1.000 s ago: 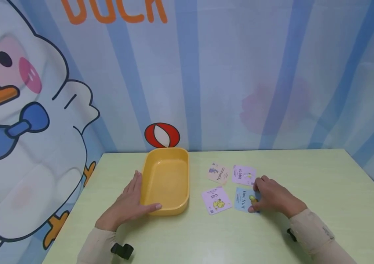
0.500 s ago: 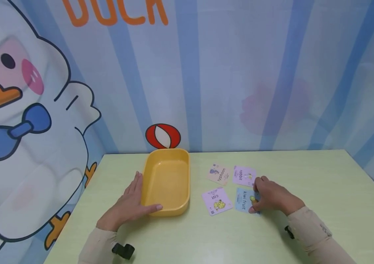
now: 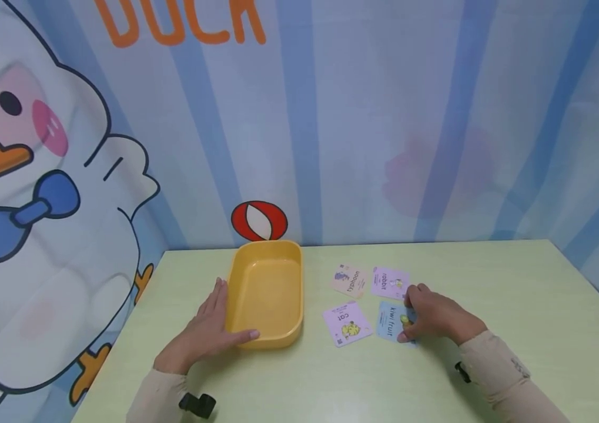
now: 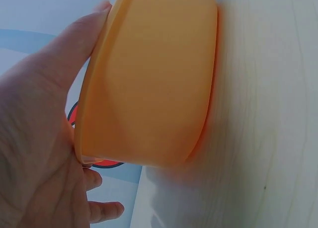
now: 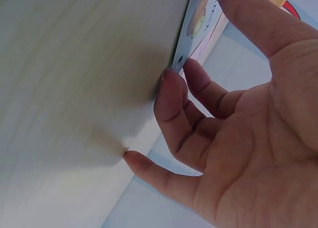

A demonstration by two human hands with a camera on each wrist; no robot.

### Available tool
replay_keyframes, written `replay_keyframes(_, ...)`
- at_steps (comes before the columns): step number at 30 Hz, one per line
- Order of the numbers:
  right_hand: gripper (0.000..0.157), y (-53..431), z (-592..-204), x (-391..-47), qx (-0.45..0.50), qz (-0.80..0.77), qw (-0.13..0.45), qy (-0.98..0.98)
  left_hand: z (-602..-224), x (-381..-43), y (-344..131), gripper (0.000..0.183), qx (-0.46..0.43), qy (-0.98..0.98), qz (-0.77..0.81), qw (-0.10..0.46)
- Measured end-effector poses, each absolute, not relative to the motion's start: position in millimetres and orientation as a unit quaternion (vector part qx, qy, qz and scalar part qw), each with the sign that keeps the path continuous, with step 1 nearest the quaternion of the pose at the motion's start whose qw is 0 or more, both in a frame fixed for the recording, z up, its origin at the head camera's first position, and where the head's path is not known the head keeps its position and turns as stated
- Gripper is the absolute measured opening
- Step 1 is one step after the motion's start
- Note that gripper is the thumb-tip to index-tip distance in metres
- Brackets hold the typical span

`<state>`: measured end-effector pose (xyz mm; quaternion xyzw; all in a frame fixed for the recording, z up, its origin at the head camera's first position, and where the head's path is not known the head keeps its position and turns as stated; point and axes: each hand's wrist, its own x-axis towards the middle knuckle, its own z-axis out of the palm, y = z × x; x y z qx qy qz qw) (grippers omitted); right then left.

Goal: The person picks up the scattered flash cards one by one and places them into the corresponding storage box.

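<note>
In the head view my left hand [image 3: 205,329] rests against the yellow tray [image 3: 265,339], fingers straight along its left side, thumb on the near rim. The left wrist view shows the thumb on the rim of the tray [image 4: 154,84]. My right hand [image 3: 439,315] holds the blue "kiwi fruit" card [image 3: 388,320] by its right-hand edge, between thumb and curled fingers. In the right wrist view, fingertips are at a corner of this card [image 5: 191,37]. Beside it lie the purple "cat" card [image 3: 345,324], the purple "rabbit" card [image 3: 386,282] and the pinkish "typhoon" card [image 3: 349,279].
All of this is on a pale wooden table [image 3: 489,276]. Behind the table's far edge hangs a blue striped backdrop [image 3: 352,129] with a large duck [image 3: 66,305] printed on its left part.
</note>
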<state>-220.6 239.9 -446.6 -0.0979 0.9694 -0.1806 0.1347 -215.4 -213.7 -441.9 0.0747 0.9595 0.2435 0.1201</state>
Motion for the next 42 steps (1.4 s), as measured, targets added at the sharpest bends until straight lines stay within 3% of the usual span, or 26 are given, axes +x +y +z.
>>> replay_keyframes(31, 0.068, 243.3, -445.1, -223.7, -0.110, -0.158, 0.134, 0.972, -446.1, -214.4, -214.4, 0.138, 0.074, 0.955, 0.260, 0.121)
replay_keyframes(42, 0.068, 239.3, -444.9, -224.8, -0.084, -0.192, 0.162, 0.964, -443.2, -213.9, -215.0, 0.139, 0.079, 0.956, 0.255, 0.120)
